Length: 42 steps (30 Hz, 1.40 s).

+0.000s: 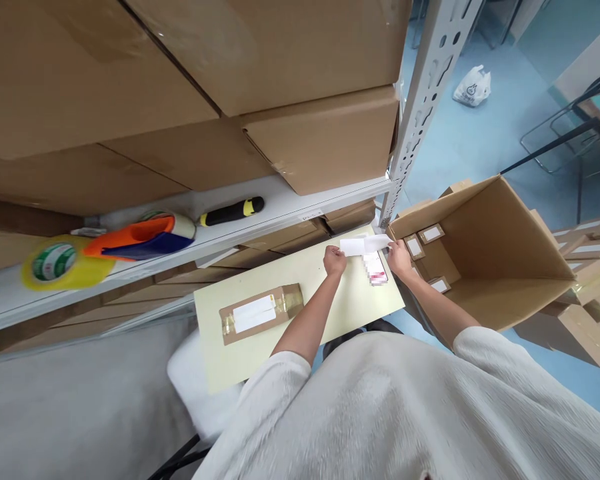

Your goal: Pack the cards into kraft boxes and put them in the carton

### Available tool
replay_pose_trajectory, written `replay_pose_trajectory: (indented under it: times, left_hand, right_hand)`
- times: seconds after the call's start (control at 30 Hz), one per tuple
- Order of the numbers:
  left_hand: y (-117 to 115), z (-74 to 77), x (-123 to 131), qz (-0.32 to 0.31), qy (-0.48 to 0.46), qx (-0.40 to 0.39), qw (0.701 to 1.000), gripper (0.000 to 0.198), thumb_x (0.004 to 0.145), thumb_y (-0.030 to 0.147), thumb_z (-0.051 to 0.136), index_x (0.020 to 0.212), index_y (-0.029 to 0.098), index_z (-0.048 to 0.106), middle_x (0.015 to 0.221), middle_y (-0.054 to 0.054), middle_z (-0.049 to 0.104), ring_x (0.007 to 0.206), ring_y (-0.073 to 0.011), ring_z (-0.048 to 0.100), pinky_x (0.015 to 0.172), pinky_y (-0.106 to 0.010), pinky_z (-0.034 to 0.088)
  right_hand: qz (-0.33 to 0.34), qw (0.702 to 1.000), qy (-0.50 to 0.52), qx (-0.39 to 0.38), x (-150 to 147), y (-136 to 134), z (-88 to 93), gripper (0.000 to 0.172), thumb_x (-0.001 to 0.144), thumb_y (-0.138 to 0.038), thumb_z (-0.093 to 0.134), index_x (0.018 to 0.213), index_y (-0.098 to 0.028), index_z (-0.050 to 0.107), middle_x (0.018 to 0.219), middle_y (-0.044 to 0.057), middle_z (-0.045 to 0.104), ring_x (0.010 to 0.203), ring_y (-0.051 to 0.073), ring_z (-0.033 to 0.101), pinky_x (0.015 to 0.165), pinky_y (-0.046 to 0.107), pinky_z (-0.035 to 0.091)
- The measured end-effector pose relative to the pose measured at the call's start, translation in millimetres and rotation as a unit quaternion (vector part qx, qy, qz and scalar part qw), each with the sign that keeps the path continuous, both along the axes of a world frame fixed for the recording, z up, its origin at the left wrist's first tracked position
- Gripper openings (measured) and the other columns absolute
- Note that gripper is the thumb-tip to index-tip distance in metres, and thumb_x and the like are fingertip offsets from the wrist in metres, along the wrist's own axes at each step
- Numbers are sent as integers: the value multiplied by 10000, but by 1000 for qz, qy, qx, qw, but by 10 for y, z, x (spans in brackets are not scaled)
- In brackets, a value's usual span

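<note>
My left hand [334, 259] and my right hand [399, 257] each pinch one end of a white paper strip [365, 244], held just above the far right corner of a pale yellow board [325, 303]. Below the strip lies a small white and pink label sheet [375, 269]. A flat brown parcel [260, 312] with a white label and clear tape rests on the board to the left of my left arm.
An open cardboard box [500, 260] with several small labelled packets stands at the right. A metal shelf [290, 207] holds an orange tape dispenser [140, 239], a yellow tape roll [60, 263], a black-yellow tool [233, 211] and big cartons above. More parcels lie at far right.
</note>
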<state>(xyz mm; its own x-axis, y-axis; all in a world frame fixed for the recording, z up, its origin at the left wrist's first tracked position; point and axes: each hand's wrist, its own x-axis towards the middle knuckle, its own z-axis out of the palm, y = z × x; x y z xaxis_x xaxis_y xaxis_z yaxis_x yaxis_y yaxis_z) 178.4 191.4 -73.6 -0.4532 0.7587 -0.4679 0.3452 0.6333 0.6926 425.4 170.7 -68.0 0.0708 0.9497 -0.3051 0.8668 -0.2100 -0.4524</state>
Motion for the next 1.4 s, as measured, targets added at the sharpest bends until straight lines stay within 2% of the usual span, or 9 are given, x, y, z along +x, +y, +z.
replay_pose_trajectory:
  times: [0.27, 0.63, 0.83, 1.07, 1.27, 1.4]
  left_hand:
    - [-15, 57, -187, 22, 19, -4, 1000, 316, 772, 90, 671, 1006, 283, 581, 837, 29, 663, 927, -219, 707, 896, -334, 522]
    - [-61, 184, -387, 87, 43, 31, 995, 303, 832, 107, 651, 1074, 283, 601, 822, 25, 635, 879, -220, 701, 863, -336, 530]
    - [-94, 294, -373, 47, 33, 64, 996, 323, 847, 93, 638, 1113, 272, 605, 843, 29, 644, 900, -207, 698, 891, -317, 528]
    - [-152, 384, -295, 27, -49, 96, 994, 309, 876, 141, 623, 1160, 263, 605, 917, 25, 662, 915, -162, 698, 912, -284, 542]
    - [-270, 504, -360, 20, -104, 118, 987, 340, 898, 164, 629, 1226, 243, 586, 918, 9, 686, 871, -165, 705, 848, -292, 564]
    - [-399, 606, -464, 36, -111, 125, 985, 423, 905, 177, 647, 1314, 249, 567, 1020, -24, 721, 894, -170, 719, 820, -299, 574]
  right_hand:
    - [-37, 998, -8, -56, -72, -39, 74, 425, 1087, -282, 505, 1456, -145, 665, 1480, 228, 549, 1153, 333, 693, 982, 410, 554]
    - [-40, 999, 0, -34, -86, -5, -37, 383, 1040, -325, 577, 1364, -166, 706, 1385, 228, 614, 1060, 310, 699, 911, 400, 579]
    - [4, 999, 7, -54, -123, -22, -10, 459, 1001, -283, 608, 1445, -187, 669, 1464, 212, 613, 1174, 330, 707, 976, 403, 574]
    - [52, 998, 20, -26, -301, -56, 164, 409, 1004, -248, 577, 1395, -205, 692, 1539, 171, 584, 1144, 304, 720, 932, 385, 577]
    - [127, 987, 95, 8, -618, -95, 224, 309, 1003, -199, 555, 1269, -235, 709, 1392, 87, 662, 968, 203, 717, 913, 350, 569]
    - [150, 976, 157, 18, -916, -141, 253, 420, 961, -269, 666, 1378, -239, 627, 1407, 84, 648, 968, 192, 715, 867, 339, 566]
